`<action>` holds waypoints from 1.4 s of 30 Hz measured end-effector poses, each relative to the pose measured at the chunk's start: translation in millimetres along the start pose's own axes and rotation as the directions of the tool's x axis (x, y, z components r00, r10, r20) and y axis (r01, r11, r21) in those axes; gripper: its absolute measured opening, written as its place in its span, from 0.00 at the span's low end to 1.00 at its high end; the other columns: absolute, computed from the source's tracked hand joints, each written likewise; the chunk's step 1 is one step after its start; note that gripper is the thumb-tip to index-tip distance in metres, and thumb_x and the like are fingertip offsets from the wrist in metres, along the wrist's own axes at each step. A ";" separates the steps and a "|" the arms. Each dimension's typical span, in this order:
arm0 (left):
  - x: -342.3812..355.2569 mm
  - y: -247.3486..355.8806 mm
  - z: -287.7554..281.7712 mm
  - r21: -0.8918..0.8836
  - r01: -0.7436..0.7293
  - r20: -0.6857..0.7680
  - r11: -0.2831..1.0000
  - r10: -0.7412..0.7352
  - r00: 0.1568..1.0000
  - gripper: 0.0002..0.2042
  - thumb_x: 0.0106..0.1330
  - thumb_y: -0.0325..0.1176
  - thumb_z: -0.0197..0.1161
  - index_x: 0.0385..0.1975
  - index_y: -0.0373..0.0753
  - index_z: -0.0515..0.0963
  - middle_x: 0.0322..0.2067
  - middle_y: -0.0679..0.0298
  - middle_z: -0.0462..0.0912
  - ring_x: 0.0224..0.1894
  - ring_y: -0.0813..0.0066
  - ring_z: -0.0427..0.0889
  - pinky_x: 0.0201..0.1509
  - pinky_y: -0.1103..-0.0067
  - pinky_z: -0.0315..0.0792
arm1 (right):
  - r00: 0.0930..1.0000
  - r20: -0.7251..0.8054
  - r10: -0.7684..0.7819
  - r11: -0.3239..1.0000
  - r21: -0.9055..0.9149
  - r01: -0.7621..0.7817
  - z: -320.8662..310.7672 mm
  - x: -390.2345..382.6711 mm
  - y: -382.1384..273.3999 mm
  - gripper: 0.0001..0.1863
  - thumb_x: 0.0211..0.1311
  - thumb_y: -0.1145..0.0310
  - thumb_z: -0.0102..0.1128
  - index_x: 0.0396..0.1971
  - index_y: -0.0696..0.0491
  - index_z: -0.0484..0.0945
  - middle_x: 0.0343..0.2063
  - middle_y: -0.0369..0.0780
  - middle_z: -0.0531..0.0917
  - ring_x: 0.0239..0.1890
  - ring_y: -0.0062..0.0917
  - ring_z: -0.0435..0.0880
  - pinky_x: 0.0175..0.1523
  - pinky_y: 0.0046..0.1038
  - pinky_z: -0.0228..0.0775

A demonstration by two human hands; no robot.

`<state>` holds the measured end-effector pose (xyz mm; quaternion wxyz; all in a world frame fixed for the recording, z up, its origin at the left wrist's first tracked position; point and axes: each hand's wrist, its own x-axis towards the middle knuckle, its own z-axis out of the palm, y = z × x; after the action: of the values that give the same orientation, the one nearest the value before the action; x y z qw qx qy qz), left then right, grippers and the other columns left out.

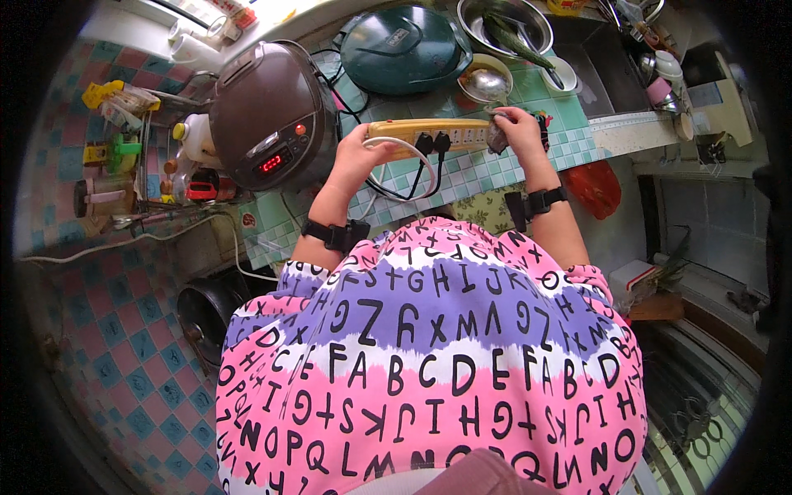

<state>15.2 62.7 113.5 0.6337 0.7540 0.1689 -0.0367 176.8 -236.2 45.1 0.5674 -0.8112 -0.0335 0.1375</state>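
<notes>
Brown rice cooker [268, 120] just left of left hand [355, 161], crowding it. Green lidded appliance [400, 51] beyond both hands. Yellow power strip [417, 129] between them: left hand grips its left end; right hand [518, 136] pinches grey cloth [497, 136] at the other. Black plugs [442, 142] between hands obstruct. Risk: cloth, if damp, wets sockets [469, 137].

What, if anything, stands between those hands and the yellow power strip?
Nothing visible at the left hand, which grips the power strip. At the strip's right end, a bunched grey cloth comes between it and the right hand.

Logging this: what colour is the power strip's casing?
The power strip is yellow, in head view.
</notes>
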 end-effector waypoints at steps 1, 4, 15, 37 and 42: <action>0.0 0.5 -1.8 0.001 0.029 -0.005 1.000 -0.029 1.000 0.18 0.65 0.29 0.66 0.52 0.32 0.73 0.42 0.62 0.82 0.43 0.76 0.83 0.45 0.80 0.79 | 0.998 -0.014 0.054 0.995 0.089 -0.052 -7.1 1.9 2.1 0.12 0.62 0.71 0.63 0.44 0.56 0.84 0.34 0.35 0.85 0.35 0.18 0.82 0.41 0.21 0.74; -2.7 2.4 -3.8 -0.137 0.099 -0.014 0.986 -0.102 0.995 0.18 0.65 0.31 0.65 0.53 0.33 0.74 0.42 0.63 0.82 0.41 0.77 0.83 0.43 0.81 0.79 | 0.976 -0.211 0.045 0.963 0.267 0.013 -33.3 8.3 6.8 0.13 0.63 0.72 0.61 0.45 0.59 0.82 0.37 0.36 0.84 0.36 0.19 0.81 0.41 0.23 0.74; -3.7 1.8 -7.5 -0.197 0.137 -0.034 0.971 -0.147 0.989 0.17 0.67 0.36 0.65 0.50 0.32 0.76 0.41 0.61 0.81 0.40 0.77 0.83 0.43 0.79 0.81 | 0.970 -0.232 0.065 0.892 0.449 0.047 -40.7 -4.7 -21.8 0.13 0.64 0.74 0.60 0.47 0.60 0.80 0.39 0.39 0.84 0.40 0.21 0.81 0.46 0.23 0.74; -39.6 8.8 15.9 0.308 -0.343 0.044 0.887 0.347 0.937 0.23 0.53 0.35 0.77 0.48 0.38 0.78 0.34 0.55 0.85 0.35 0.66 0.86 0.41 0.75 0.77 | 0.809 0.579 -0.104 0.994 0.091 0.062 68.3 -43.8 -80.0 0.12 0.52 0.69 0.72 0.35 0.59 0.84 0.30 0.38 0.86 0.32 0.19 0.82 0.40 0.24 0.75; -41.1 9.6 16.9 0.341 -0.319 0.087 0.884 0.308 0.947 0.24 0.55 0.35 0.76 0.50 0.37 0.77 0.37 0.57 0.85 0.39 0.74 0.84 0.45 0.77 0.76 | 0.774 0.546 -0.322 0.939 0.076 0.337 83.3 -57.4 -89.5 0.11 0.51 0.73 0.71 0.34 0.59 0.83 0.30 0.37 0.85 0.33 0.17 0.81 0.41 0.22 0.74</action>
<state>-17.9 36.4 130.4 0.4894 0.8713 0.0259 0.0250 109.1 -140.7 112.3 0.5380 -0.7259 -0.3383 0.2631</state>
